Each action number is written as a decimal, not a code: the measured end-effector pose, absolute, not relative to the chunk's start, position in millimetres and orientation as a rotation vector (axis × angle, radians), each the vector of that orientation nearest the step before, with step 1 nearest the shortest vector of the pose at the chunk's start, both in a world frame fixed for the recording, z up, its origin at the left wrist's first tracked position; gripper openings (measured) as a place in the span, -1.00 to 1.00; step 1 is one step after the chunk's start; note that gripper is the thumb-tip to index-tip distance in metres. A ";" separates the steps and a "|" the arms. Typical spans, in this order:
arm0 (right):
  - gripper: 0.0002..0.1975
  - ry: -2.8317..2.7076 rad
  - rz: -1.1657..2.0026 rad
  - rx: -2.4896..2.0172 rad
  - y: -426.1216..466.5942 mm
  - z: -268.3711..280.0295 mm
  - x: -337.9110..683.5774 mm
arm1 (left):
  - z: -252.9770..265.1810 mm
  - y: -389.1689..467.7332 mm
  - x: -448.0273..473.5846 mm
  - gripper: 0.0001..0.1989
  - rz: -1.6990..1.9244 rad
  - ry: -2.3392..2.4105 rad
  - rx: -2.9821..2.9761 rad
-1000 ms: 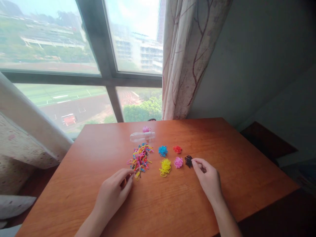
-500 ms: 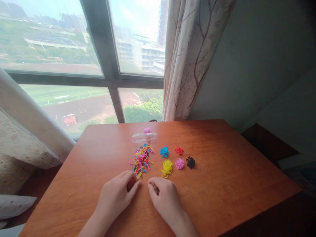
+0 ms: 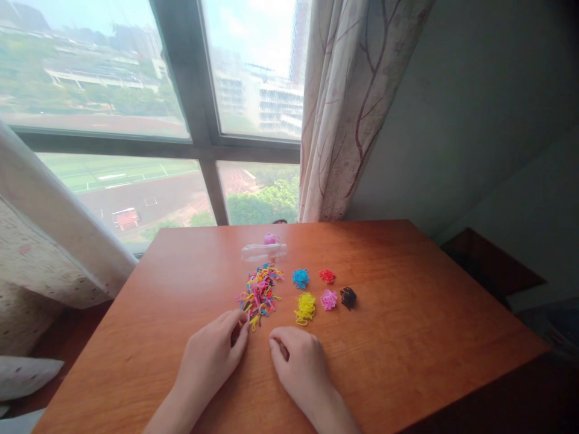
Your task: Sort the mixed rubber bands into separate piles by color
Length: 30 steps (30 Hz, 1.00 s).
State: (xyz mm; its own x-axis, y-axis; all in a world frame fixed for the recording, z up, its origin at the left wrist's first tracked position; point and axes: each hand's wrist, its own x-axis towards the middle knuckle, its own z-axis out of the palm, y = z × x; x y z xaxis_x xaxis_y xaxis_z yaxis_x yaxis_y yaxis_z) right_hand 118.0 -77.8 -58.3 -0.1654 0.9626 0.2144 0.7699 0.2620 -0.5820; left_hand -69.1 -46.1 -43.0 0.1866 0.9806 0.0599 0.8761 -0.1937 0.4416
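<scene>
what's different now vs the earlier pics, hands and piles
The right hand has moved from the black pile leftward and nearer the person, now beside the left hand, whose thumb has drawn closer to its fingers at the mixed pile. Whether either hand took or released a loop doesn't show. The blue, red, yellow and pink piles look unchanged.

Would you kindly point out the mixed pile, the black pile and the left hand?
Mixed pile (image 3: 260, 292), head view: its middle.
Black pile (image 3: 348, 298), head view: its middle.
Left hand (image 3: 211, 349), head view: its back.
</scene>
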 end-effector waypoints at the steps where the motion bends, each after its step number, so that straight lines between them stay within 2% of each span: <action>1: -0.83 -1.997 0.462 -1.560 -77.7 -58.3 118.1 | -43.4 -46.1 -69.5 -0.80 0.489 1.763 2.154; 12: -0.83 -1.981 0.471 -1.539 -78.8 -57.2 118.8 | -40.8 -45.6 -76.4 -0.81 0.649 1.782 2.139; 17: -0.84 -1.893 0.555 -1.529 -76.1 -58.0 119.2 | -42.6 -46.2 -75.1 -0.81 0.782 1.583 2.113; 22: -0.72 -1.767 0.672 -1.475 -74.5 -59.6 121.5 | -35.7 -50.2 -64.6 -0.80 0.679 1.274 2.087; 30: -0.82 -1.745 0.698 -1.358 -77.3 -61.3 120.8 | -32.6 -53.3 -64.0 -0.80 0.631 1.213 2.033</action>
